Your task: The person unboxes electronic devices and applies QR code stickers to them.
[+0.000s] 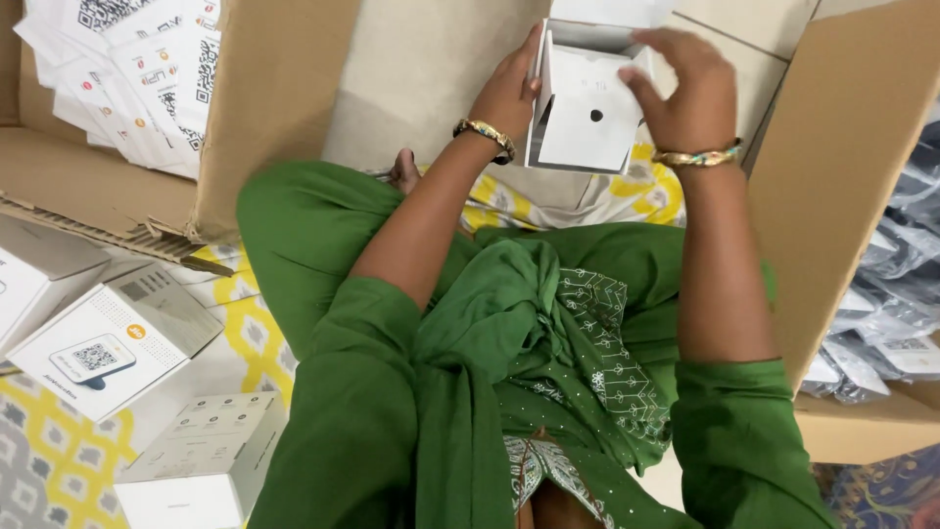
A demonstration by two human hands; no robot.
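Observation:
I hold a small white cardboard box point(586, 110) up in front of me with both hands, its flap open and a white insert with a small dark hole showing inside. My left hand point(509, 90) grips the box's left side. My right hand point(685, 86) curls over its top right edge, fingers bent. Both wrists wear bangles. I sit cross-legged in green clothes, the box above my lap.
An open carton point(108, 176) at the upper left holds several white printed leaflets point(137, 69). Three closed white boxes point(113, 338) lie at the lower left on a yellow patterned mat. At the right, another carton point(832, 196) holds grey plastic-wrapped packets point(896, 294).

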